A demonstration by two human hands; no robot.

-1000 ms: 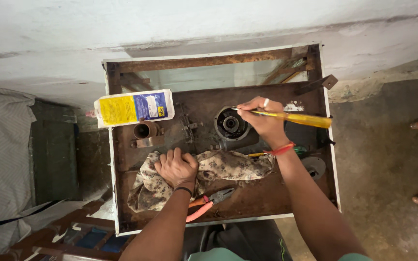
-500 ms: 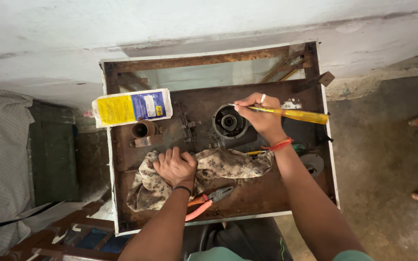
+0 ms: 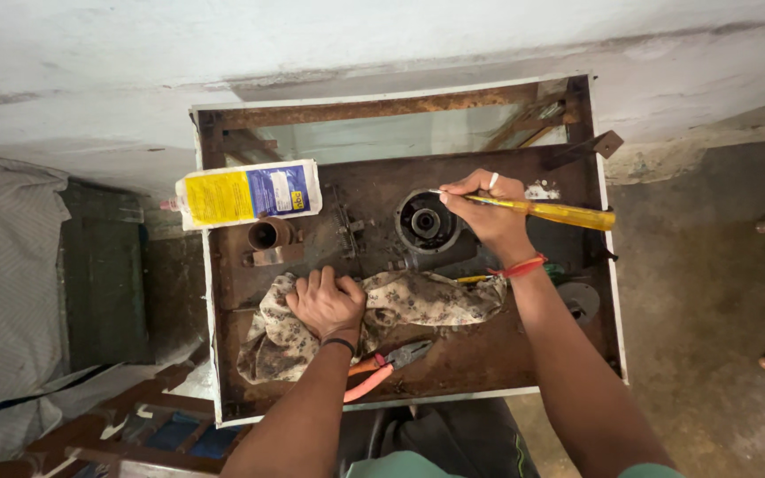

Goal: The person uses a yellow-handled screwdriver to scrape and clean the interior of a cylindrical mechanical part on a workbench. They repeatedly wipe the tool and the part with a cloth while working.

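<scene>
Two hands work over a rusty metal tray (image 3: 453, 372). Right hand (image 3: 489, 208) pinches a yellow-handled screwdriver (image 3: 551, 212), its tip at the round black motor part (image 3: 427, 223) just left of the grip. Left hand (image 3: 328, 303) presses closed onto a patterned rag (image 3: 427, 301); orange-handled pliers (image 3: 381, 367) lie just below it.

On the tabletop (image 3: 489, 372) I see the cloth (image 3: 418, 301) lying in front of the round motor housing (image 3: 427, 223), the bottle (image 3: 245, 193) far left, the pliers (image 3: 382, 367) nearest me, under my left wrist.
</scene>
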